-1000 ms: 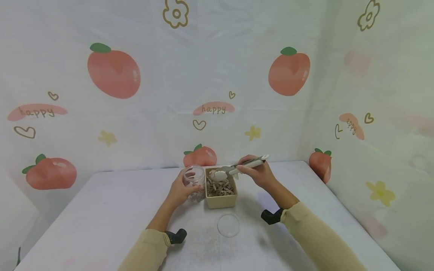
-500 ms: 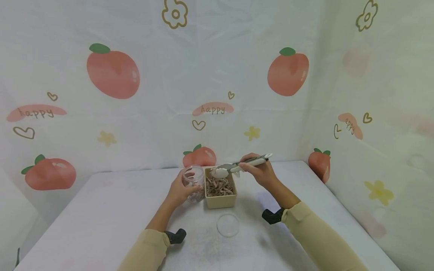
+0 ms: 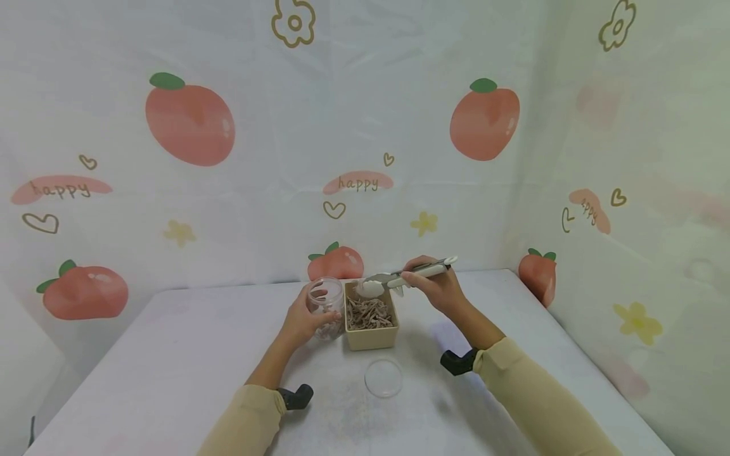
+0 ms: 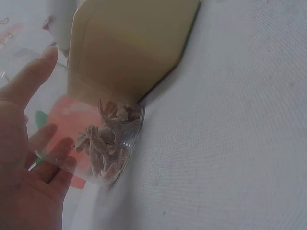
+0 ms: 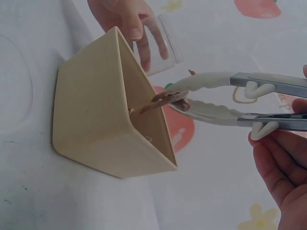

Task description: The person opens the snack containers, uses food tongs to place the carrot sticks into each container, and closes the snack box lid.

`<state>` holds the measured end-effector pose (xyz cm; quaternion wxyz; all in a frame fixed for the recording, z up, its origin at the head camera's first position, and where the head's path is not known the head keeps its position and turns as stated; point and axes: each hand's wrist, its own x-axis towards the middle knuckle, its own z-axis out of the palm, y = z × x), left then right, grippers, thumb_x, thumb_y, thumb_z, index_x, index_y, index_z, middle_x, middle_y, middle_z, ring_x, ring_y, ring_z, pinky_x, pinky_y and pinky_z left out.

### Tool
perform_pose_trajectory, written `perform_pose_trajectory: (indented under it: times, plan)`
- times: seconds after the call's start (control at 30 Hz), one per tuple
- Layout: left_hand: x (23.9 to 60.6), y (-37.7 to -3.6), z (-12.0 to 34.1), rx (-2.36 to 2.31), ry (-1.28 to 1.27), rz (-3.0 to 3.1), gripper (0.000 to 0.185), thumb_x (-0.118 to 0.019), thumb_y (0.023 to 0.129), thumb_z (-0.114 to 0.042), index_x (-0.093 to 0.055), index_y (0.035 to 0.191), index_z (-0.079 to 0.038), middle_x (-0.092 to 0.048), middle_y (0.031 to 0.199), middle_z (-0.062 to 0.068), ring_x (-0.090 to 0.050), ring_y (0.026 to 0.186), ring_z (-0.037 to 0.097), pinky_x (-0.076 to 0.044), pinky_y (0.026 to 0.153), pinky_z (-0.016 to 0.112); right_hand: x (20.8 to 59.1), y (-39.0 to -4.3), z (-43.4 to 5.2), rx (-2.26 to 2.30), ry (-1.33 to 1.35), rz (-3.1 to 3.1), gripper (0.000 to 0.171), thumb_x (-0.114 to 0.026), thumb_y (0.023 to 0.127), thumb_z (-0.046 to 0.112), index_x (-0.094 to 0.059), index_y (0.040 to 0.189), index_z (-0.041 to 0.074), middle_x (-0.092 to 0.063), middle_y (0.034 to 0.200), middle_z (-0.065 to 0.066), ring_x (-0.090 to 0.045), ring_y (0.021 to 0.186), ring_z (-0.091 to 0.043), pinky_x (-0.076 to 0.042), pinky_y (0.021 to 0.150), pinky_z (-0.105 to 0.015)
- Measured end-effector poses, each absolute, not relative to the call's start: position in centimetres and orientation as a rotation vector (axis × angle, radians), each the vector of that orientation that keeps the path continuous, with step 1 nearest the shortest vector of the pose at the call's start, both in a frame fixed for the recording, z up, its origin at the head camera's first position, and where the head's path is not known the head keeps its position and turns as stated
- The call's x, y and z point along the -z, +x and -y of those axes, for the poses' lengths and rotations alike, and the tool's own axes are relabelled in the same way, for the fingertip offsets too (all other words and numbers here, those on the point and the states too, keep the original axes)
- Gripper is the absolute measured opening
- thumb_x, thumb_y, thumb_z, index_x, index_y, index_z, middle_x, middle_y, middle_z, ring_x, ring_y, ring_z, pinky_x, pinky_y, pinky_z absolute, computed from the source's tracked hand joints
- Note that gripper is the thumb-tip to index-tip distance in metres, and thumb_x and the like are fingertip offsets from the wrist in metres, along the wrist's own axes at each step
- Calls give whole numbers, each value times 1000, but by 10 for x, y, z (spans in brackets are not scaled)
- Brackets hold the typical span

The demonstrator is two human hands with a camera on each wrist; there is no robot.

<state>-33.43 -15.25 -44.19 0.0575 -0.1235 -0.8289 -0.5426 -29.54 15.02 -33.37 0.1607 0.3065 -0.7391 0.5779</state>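
Observation:
My left hand (image 3: 302, 318) grips a small clear jar (image 3: 326, 308) standing on the table; brown dried pieces (image 4: 108, 141) lie in its bottom. Right beside it stands a beige square box (image 3: 371, 317) filled with the same brown pieces (image 3: 367, 312). My right hand (image 3: 436, 288) holds white-tipped tongs (image 3: 399, 278) above the box's far edge. In the right wrist view the tongs (image 5: 216, 98) pinch a few brown pieces (image 5: 165, 99) just over the box rim (image 5: 125, 76).
A clear round lid (image 3: 383, 377) lies flat on the white table (image 3: 171, 354) in front of the box. A cloth backdrop with peach prints closes the back and right sides.
The tongs have lifted slightly out of the box, carrying a few brown pieces. The left hand and jar have stayed put.

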Motion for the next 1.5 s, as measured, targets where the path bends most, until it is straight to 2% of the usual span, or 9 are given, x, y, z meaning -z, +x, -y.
perform_pose_trajectory:
  times: [0.33, 0.6, 0.77, 0.93, 1.13, 1.37, 1.5]
  plan:
    - [440, -333, 152, 1650, -357, 2523, 88, -84, 77, -23, -32, 148, -16, -50, 140, 14, -41, 132, 40, -32, 108, 52, 320, -292, -147, -1575, 813, 2127, 9, -65, 87, -2, -66, 92, -10, -65, 79, -22, -57, 68, -13, -49, 64, -26]
    - [440, -333, 153, 1651, -355, 2526, 89, -84, 77, -25, -32, 148, -17, -50, 141, 14, -41, 132, 40, -31, 107, 52, 301, -290, -135, -1613, 878, 2038, 10, -62, 88, -6, -64, 93, -14, -64, 80, -22, -58, 69, -34, -52, 66, -29]
    - [442, -334, 153, 1640, -347, 2532, 88, -84, 77, -27, -33, 147, -18, -50, 141, 13, -41, 132, 40, -32, 107, 53, 294, -291, -122, -1665, 948, 1969, 9, -61, 86, -10, -63, 92, -17, -63, 79, -22, -59, 66, -32, -52, 65, -27]
    - [443, -335, 153, 1646, -348, 2526, 88, -84, 77, -25, -32, 148, -20, -51, 140, 12, -42, 132, 39, -32, 106, 55, 291, -292, -111, -1700, 998, 1936, 7, -61, 85, -14, -62, 90, -18, -63, 78, -27, -59, 67, -39, -53, 65, -28]
    - [443, -335, 152, 1651, -327, 2528, 88, -84, 78, -24, -31, 148, -18, -51, 140, 10, -42, 132, 38, -31, 107, 54, 290, -292, -99, -1681, 985, 2013, 7, -62, 87, -9, -63, 91, -15, -64, 78, -23, -58, 70, -42, -53, 65, -30]
    - [442, -335, 152, 1644, -307, 2536, 89, -84, 77, -25, -31, 148, -16, -51, 139, 11, -42, 132, 38, -33, 107, 52, 307, -305, -89, -1730, 982, 2102, 8, -65, 87, -6, -64, 93, -11, -64, 77, -14, -55, 66, -15, -47, 61, -27]
    - [441, -333, 152, 1651, -311, 2534, 90, -84, 77, -24, -31, 148, -14, -50, 138, 13, -41, 133, 37, -33, 107, 51, 321, -318, -89, -1717, 971, 2105, 9, -69, 87, 1, -66, 93, -6, -66, 81, -9, -57, 69, -15, -47, 62, -27]
